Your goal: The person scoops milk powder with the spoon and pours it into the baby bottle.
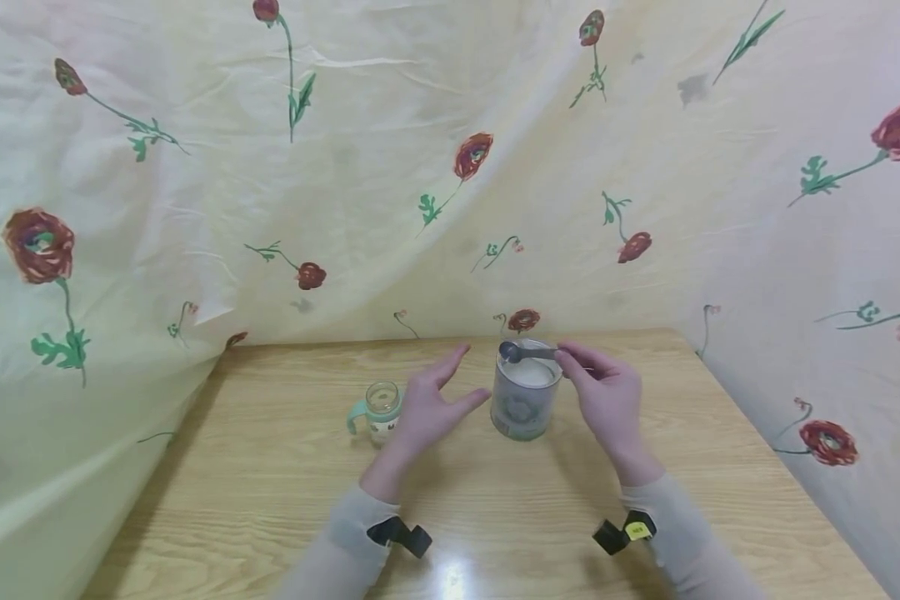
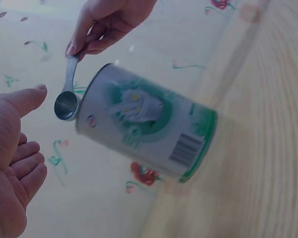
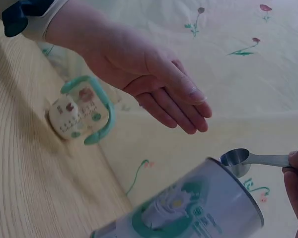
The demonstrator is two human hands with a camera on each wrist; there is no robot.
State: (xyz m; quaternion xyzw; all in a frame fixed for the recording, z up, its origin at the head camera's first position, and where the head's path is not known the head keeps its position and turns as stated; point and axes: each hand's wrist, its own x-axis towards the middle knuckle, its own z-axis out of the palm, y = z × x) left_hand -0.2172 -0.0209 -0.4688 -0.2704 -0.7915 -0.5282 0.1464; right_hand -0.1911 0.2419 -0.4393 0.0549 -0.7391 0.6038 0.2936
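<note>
A metal measuring spoon [image 1: 534, 353] is pinched by its handle in my right hand [image 1: 607, 396]. Its bowl [image 2: 67, 105] is at the rim of an uncapped can [image 1: 523, 407], and I see no powder in it. White contents [image 1: 527, 372] show inside the can, which stands upright and has a green base band. Left of the can, my left hand [image 1: 431, 410] is held with fingers extended and thumb spread, touching nothing. Beside that hand stands a baby bottle [image 3: 79, 114] with teal handles and no cap; the hand partly covers it in the head view.
A light wooden table [image 1: 270, 467] carries the can and bottle. Behind it and along both sides hangs a cream cloth [image 1: 390, 208] printed with red flowers. Each wrist wears a black strap with a small camera [image 1: 397, 533].
</note>
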